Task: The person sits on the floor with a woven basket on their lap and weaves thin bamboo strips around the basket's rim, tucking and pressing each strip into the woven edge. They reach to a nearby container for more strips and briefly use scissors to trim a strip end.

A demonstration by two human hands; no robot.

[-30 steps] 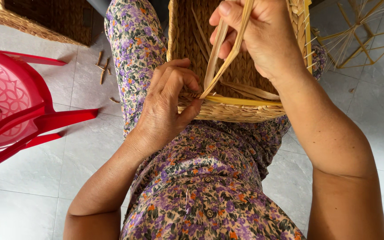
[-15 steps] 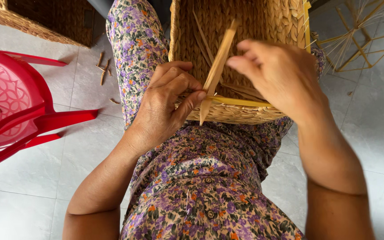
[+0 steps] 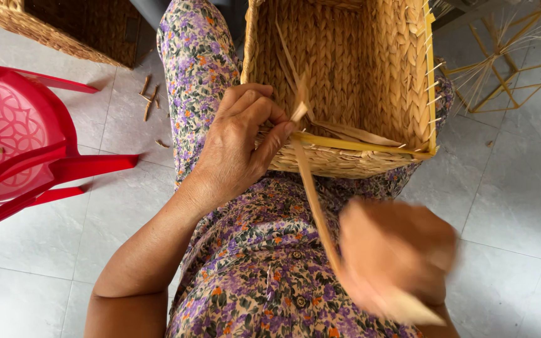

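Left hand [image 3: 239, 147] pinches strip [image 3: 311, 200] at basket [image 3: 370, 164] near rim, on lap. Right hand [image 3: 396, 263], blurred, closed round strip's lower end. Strip looks light, bendy, prob. brittle; grip near rim.

We see the left hand [image 3: 239, 147] pinching a flat straw strip [image 3: 311, 200] at the woven basket [image 3: 358, 81] rim, with the blurred right hand [image 3: 396, 260] gripping its lower end.
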